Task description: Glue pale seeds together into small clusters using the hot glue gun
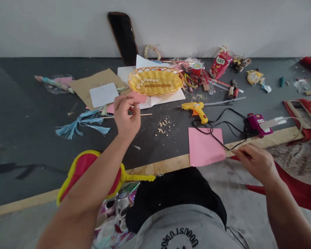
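My left hand [126, 117] is raised over the table in front of the yellow woven basket [171, 90], fingers curled into a pinch. Whatever is between its fingertips is too small to make out. A thin wooden stick [145, 114] passes behind that hand. Small pale beads or chips [163, 127] are scattered to its right. At the table's front edge, my right hand [257, 160] is closed, fingertips pressed together close to the black cord [219, 140] and a pink paper square [206, 148]. I cannot tell what it holds. A yellow glue gun [197, 108] lies beyond the paper.
A phone [123, 36] leans on the wall. Blue tassels [80, 124] and brown paper [101, 77] lie left. A yellow-rimmed red fan [83, 166] juts over the front edge. A purple power adapter [259, 124], red drink carton [220, 64] and pliers [233, 86] are right.
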Demonstrator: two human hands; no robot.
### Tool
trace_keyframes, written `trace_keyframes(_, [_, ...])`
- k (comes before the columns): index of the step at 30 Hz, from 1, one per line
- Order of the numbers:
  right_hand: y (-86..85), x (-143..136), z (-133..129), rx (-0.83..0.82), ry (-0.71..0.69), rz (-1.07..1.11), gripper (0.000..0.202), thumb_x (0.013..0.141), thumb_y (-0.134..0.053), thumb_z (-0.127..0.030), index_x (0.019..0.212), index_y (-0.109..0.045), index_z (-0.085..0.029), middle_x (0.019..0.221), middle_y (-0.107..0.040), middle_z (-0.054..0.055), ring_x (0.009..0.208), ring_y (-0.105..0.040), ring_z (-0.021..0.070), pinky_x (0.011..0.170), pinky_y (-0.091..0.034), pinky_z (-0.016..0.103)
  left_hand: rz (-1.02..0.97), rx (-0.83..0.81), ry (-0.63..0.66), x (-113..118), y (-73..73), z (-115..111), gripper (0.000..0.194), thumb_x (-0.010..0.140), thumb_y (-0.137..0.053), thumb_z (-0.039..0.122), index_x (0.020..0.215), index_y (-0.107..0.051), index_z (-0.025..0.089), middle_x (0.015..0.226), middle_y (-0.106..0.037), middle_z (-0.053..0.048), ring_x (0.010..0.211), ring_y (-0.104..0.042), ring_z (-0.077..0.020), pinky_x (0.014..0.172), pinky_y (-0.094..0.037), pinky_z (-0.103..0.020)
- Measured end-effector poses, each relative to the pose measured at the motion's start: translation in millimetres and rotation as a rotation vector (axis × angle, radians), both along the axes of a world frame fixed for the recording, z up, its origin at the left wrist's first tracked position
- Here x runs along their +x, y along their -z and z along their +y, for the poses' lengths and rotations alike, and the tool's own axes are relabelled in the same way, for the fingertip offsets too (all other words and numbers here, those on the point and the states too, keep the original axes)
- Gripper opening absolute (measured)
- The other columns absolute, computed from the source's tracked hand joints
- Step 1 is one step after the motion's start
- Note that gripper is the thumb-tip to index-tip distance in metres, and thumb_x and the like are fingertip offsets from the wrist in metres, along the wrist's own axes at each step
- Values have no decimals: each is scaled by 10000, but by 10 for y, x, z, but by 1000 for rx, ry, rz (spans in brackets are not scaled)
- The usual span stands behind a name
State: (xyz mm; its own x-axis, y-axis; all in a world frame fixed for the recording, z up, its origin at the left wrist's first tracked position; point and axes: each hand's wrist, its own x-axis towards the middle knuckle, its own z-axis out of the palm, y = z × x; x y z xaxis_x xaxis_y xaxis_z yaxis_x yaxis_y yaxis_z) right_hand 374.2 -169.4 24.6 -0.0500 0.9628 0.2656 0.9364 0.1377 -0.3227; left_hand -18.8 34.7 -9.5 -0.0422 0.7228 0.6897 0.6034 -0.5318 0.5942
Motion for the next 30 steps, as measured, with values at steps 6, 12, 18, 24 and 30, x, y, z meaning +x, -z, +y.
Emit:
trace_keyframes(6, [-167,-679,812,-41,-366,-73,277,959,-463,-155,1172,-638,-185,1103,-712,107,1004,-667,226,862,-530,340,-11,-25,41,201,-94,105,116,936,-541,313,928,-614,224,1045,-617,-101,916,-616,-205,702,-546,-331])
trace_keyframes(12, [-49,-1420,1568,-198,-524,-11,444,833,-400,33,1149,-651,-151,1012,-693,95,908,-653,193,831,-509,302,183,-248,193,217,-208,80,167,941,-533,319,982,-649,206,1038,-665,-87,842,-630,-181,713,-540,-317])
trace_keyframes(18, [188,-1677,1837,-311,-507,-84,426,806,-404,39,1091,-676,-123,1075,-663,131,987,-633,220,896,-483,322,539,-399,372,153,-176,-22,191,925,-526,249,915,-709,196,979,-737,-79,978,-645,-261,934,-483,-442])
trace_keyframes(24, [266,-1558,1820,-253,-489,175,351,841,-399,30,993,-674,-128,1029,-676,102,966,-648,184,864,-494,276,554,-362,395,113,14,-22,273,933,-477,246,1012,-735,203,1005,-742,-101,981,-642,-275,918,-486,-460])
trace_keyframes(30, [316,-1627,1774,-252,-472,30,483,892,-425,-32,1316,-592,-194,1173,-660,107,988,-647,203,818,-503,298,625,-304,431,84,72,-89,353,874,-453,106,1024,-751,221,961,-734,-98,913,-592,-275,839,-496,-463])
